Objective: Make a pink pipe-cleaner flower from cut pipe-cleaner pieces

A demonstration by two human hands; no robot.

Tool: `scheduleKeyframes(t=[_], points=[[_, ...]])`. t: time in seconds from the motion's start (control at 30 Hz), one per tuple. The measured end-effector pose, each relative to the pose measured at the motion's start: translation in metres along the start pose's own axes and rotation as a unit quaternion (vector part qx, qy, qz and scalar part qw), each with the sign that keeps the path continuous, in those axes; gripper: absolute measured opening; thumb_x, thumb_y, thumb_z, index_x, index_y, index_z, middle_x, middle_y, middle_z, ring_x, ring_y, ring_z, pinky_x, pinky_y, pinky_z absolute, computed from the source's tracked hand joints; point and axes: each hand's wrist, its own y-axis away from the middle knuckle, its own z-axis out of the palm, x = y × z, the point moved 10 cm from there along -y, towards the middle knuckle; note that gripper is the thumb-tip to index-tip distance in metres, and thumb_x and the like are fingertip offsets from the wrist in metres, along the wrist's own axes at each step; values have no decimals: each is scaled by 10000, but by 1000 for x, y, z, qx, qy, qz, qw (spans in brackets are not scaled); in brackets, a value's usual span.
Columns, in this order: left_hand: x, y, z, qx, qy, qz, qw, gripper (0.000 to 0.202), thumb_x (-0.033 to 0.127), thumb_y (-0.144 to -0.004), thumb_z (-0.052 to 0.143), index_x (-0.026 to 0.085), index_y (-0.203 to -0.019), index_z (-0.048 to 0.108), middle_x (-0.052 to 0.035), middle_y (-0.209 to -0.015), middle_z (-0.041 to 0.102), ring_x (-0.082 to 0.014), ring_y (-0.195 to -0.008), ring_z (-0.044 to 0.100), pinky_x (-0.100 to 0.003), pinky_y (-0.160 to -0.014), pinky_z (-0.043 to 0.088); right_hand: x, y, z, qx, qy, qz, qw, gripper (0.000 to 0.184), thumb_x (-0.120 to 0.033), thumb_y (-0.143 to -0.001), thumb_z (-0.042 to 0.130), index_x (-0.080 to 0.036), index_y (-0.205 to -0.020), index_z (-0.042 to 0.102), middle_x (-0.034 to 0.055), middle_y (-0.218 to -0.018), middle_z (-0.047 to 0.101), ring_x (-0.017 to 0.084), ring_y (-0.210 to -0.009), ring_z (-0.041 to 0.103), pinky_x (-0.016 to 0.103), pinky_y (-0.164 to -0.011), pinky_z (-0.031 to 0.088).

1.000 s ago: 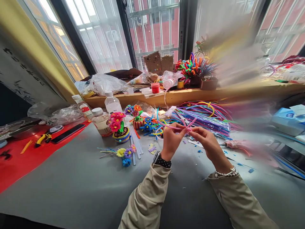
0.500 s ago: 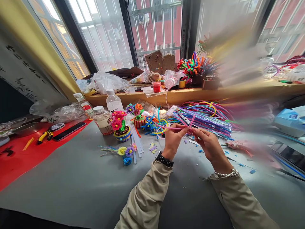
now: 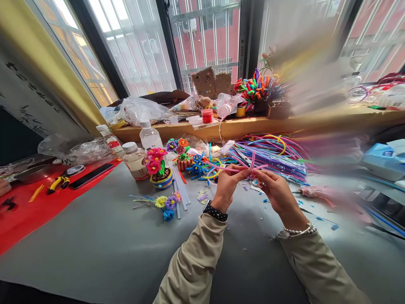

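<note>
Pink pipe cleaners cross each other in a star-like shape between my two hands, above the grey table. My left hand pinches them from the left, a dark dotted watch strap on its wrist. From the right, my right hand pinches the same pieces near where they cross; a beaded bracelet circles that wrist. The fingertips of both hands nearly meet and partly hide the crossing. Behind them lies a bundle of coloured pipe cleaners in clear wrapping.
Left of my hands stand a potted pipe-cleaner flower, loose flowers, clear glue sticks and bottles. Pliers and a phone lie on red material. A glue gun rests at right.
The pink strands now spread wider between my fingers, with one pointing more upright. Both hands stay nearly in place. At the far left edge, part of what looks like a hand has appeared.
</note>
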Motion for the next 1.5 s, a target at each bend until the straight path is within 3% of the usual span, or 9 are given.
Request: scheduleKeyframes(t=[0.13, 0.27, 0.5, 0.63, 0.87, 1.0, 1.2, 1.5], points=[[-2, -1, -1, -4, 3, -10, 1000, 176, 222, -515, 719, 125, -600, 599, -4, -609, 598, -112, -611, 570, -256, -639, 423, -4, -1, 3, -20, 29, -13, 999, 205, -346, -550, 704, -160, -576, 623, -59, -440, 406, 48, -440, 315, 209, -438, 257], [1, -1, -3, 8, -14, 10, 1000, 165, 219, -522, 714, 121, -598, 603, 0, -602, 592, -104, -602, 562, -245, -623, 419, -4, -1, 5, -31, 40, -16, 999, 206, -352, -580, 682, -159, -588, 611, -60, -443, 390, 52, -442, 303, 210, -439, 248], [-7, 0, 1, -6, 40, -45, 998, 168, 229, -540, 706, 126, -627, 605, 3, -637, 608, -105, -636, 578, -259, -695, 428, -20, 1, 3, -16, 108, -103, 989, 198, -360, -623, 651, -175, -690, 630, -26, -583, 500, 74, -505, 356, 221, -466, 276], [-9, 2, 7, -36, 57, -59, 996, 162, 227, -556, 699, 126, -639, 604, 0, -652, 615, -99, -653, 580, -247, -707, 426, -15, -1, 1, -8, 70, -82, 994, 210, -349, -588, 677, -181, -710, 647, -22, -597, 533, 70, -510, 377, 216, -478, 304], [-14, 2, 0, -7, 41, -69, 997, 195, 259, -567, 696, 142, -694, 606, 9, -670, 614, -79, -660, 567, -210, -670, 413, -5, 0, 5, -17, -15, -32, 999, 242, -336, -557, 695, -185, -737, 635, -52, -521, 452, 45, -441, 323, 197, -400, 245], [-16, 4, 4, -24, 48, -82, 995, 200, 257, -563, 700, 142, -695, 603, 1, -682, 625, -90, -656, 576, -244, -706, 427, -6, -2, 3, -13, 12, -45, 999, 239, -390, -575, 670, -183, -684, 620, -65, -468, 396, 52, -427, 300, 208, -401, 232], [-19, 7, 12, -52, 33, -103, 993, 196, 257, -558, 701, 124, -684, 629, -17, -694, 636, -93, -671, 581, -263, -752, 431, -9, -2, -2, 12, 34, -72, 997, 241, -394, -567, 677, -177, -659, 624, -50, -492, 435, 61, -446, 309, 218, -419, 235], [-24, 5, 6, -45, -21, -108, 993, 258, 294, -525, 718, 101, -686, 660, -64, -668, 655, -128, -632, 595, -283, -691, 452, -22, -1, -5, 26, 120, -129, 984, 219, -398, -584, 661, -192, -659, 656, -27, -539, 502, 88, -490, 380, 236, -456, 282]])
